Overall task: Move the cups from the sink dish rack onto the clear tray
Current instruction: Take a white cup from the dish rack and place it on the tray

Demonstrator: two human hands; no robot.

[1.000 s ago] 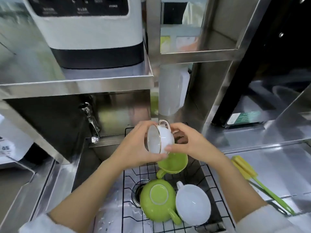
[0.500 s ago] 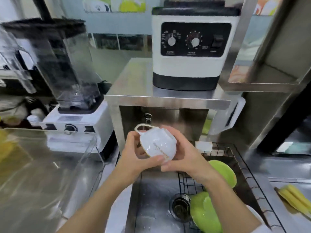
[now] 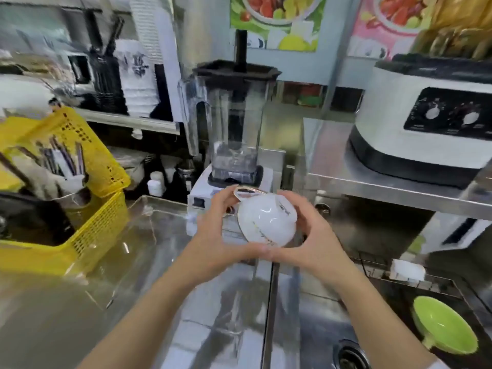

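A white cup (image 3: 267, 221) with a gold rim and handle hangs in the air, tipped with its base toward me. My left hand (image 3: 215, 235) and my right hand (image 3: 311, 235) both hold it, thumbs meeting under it. It is above the right edge of the clear tray (image 3: 149, 235), whose transparent walls rise on the steel counter. At the lower right a green cup (image 3: 444, 326) lies upside down in the wire dish rack (image 3: 415, 278) over the sink. The other cups in the rack are out of view.
A yellow basket (image 3: 87, 187) with utensils stands left of the tray. Behind the tray is a blender (image 3: 231, 123) on a white base. A white machine (image 3: 426, 123) with dials sits on a steel shelf (image 3: 386, 187) at the right. The sink drain (image 3: 351, 355) is below.
Both hands have lifted the white cup out of the rack and carried it left, toward the clear tray. My view has swung left, away from the sink.
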